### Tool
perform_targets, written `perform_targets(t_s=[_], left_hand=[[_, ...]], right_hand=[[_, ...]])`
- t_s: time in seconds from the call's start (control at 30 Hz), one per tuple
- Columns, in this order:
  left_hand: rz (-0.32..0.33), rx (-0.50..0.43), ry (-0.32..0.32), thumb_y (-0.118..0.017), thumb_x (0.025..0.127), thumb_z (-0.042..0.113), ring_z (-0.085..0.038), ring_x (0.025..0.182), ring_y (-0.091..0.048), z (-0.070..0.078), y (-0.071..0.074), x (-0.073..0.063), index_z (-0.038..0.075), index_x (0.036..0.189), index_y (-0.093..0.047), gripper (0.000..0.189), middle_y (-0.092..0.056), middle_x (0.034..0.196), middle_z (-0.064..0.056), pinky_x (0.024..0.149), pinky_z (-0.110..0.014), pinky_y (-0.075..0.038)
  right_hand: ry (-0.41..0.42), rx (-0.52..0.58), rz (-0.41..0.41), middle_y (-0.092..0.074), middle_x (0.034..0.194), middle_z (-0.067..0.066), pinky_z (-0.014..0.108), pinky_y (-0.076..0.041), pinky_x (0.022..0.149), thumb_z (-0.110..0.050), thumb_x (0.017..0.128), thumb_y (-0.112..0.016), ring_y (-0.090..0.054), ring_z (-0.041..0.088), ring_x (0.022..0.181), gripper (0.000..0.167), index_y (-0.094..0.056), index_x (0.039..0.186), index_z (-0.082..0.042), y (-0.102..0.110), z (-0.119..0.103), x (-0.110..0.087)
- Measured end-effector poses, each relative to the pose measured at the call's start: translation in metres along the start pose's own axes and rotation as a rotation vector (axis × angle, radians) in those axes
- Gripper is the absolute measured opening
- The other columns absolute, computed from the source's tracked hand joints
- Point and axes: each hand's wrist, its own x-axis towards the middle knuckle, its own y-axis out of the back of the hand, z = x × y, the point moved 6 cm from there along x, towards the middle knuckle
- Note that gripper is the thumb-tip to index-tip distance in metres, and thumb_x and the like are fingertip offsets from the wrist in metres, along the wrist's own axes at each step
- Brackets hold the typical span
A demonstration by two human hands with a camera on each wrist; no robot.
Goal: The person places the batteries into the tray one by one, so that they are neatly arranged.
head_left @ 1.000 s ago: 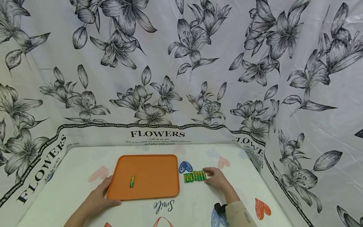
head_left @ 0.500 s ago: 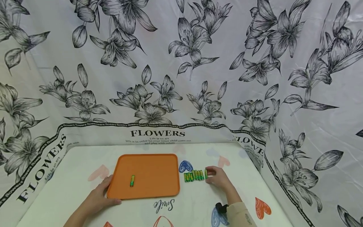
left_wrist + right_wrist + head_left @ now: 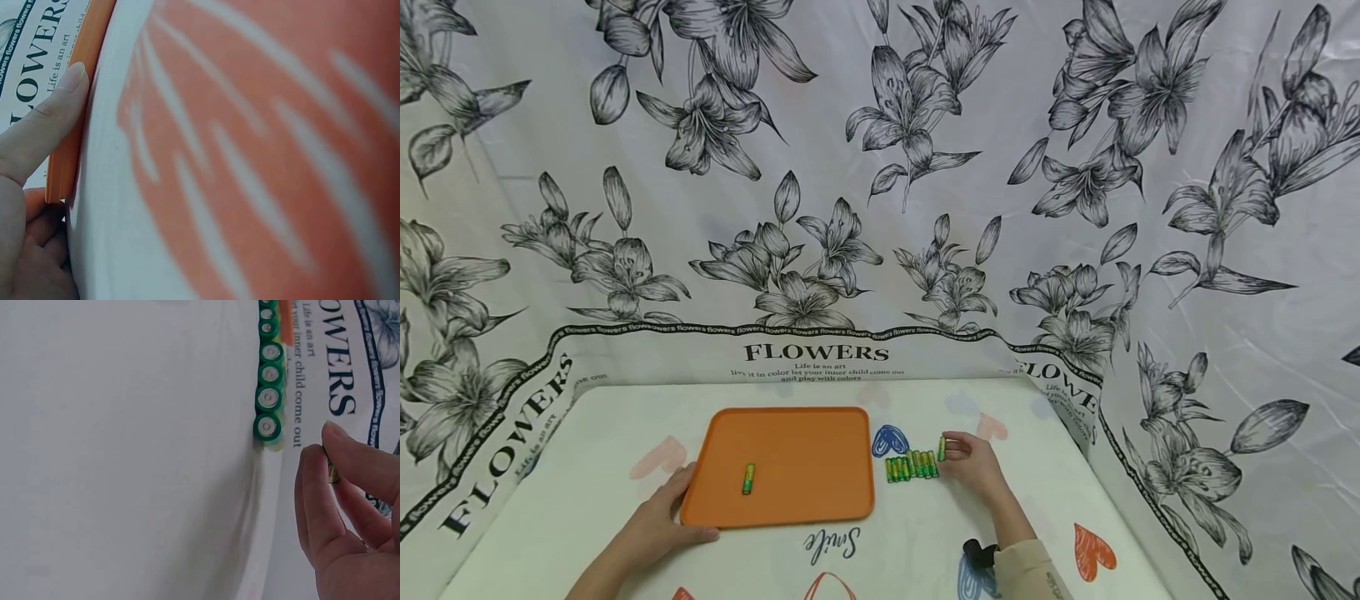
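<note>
An orange tray lies on the table with a single green-and-yellow battery on it, left of its middle. My left hand grips the tray's near left corner; the left wrist view has the thumb along the rim and curled fingers below. Right of the tray, several batteries lie side by side in a row, their flat ends showing in the right wrist view. Just past the row's right end, my right hand pinches one battery between thumb and fingers, raised off the table. That battery is mostly hidden in the right wrist view.
The white table cover carries printed hearts and lettering. Behind and at both sides hangs a flower-printed cloth. A black object sits at the right wrist beside the sleeve.
My right hand has drawn the end battery away from the row and lifted it. The left hand and tray have stayed in place.
</note>
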Motion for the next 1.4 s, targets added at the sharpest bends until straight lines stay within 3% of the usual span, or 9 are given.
perform_targets(t_s=[0.1, 0.2, 0.4, 0.67, 1.07, 1.4], left_hand=[[0.002, 0.001, 0.000, -0.085, 0.073, 0.056, -0.056, 0.148, -0.013, 0.000, 0.000, -0.001, 0.001, 0.161, -0.013, 0.126, -0.012, 0.163, -0.033, 0.113, -0.075, -0.018], [0.007, 0.003, -0.004, -0.086, 0.073, 0.055, -0.056, 0.148, -0.013, -0.001, 0.000, -0.002, 0.001, 0.161, -0.014, 0.126, -0.012, 0.163, -0.033, 0.113, -0.075, -0.018], [0.016, 0.009, -0.017, -0.086, 0.072, 0.055, -0.056, 0.148, -0.013, 0.000, 0.000, -0.001, 0.002, 0.161, -0.015, 0.126, -0.013, 0.163, -0.033, 0.113, -0.075, -0.018], [0.001, 0.007, -0.001, -0.086, 0.072, 0.056, -0.055, 0.149, -0.011, -0.002, -0.001, 0.001, 0.002, 0.161, -0.013, 0.127, -0.011, 0.163, -0.033, 0.113, -0.075, -0.017], [0.000, -0.004, -0.005, -0.086, 0.071, 0.057, -0.056, 0.148, -0.012, -0.002, -0.003, 0.002, 0.002, 0.161, -0.014, 0.128, -0.012, 0.163, -0.032, 0.113, -0.075, -0.017], [0.011, 0.010, -0.039, -0.086, 0.073, 0.055, -0.056, 0.148, -0.015, 0.000, 0.000, 0.001, 0.001, 0.161, -0.013, 0.126, -0.014, 0.162, -0.034, 0.112, -0.075, -0.021]], right_hand=[[0.014, 0.031, -0.023, -0.066, 0.121, 0.031, 0.037, -0.063, 0.082, 0.015, 0.078, -0.076, -0.068, 0.042, 0.110, 0.058, -0.058, 0.133, 0.010, -0.005, -0.007, -0.001], [0.021, 0.016, -0.031, -0.067, 0.120, 0.026, 0.037, -0.063, 0.082, 0.010, 0.078, -0.079, -0.069, 0.037, 0.109, 0.061, -0.058, 0.135, 0.007, -0.011, 0.000, 0.005], [0.023, 0.000, -0.017, -0.069, 0.120, 0.013, 0.033, -0.062, 0.084, -0.001, 0.078, -0.084, -0.071, 0.025, 0.107, 0.060, -0.062, 0.134, -0.003, -0.017, -0.016, 0.002], [0.054, -0.016, -0.052, -0.070, 0.120, 0.010, 0.032, -0.062, 0.085, -0.006, 0.080, -0.084, -0.070, 0.022, 0.107, 0.058, -0.063, 0.134, -0.008, -0.032, -0.036, -0.002], [0.061, -0.018, -0.093, -0.070, 0.120, 0.010, 0.032, -0.061, 0.087, -0.006, 0.082, -0.083, -0.070, 0.021, 0.104, 0.056, -0.064, 0.134, -0.010, -0.058, -0.047, -0.001], [0.082, 0.003, -0.139, -0.070, 0.118, 0.007, 0.031, -0.061, 0.087, -0.008, 0.080, -0.085, -0.070, 0.018, 0.103, 0.056, -0.066, 0.132, -0.011, -0.079, -0.063, 0.004]])
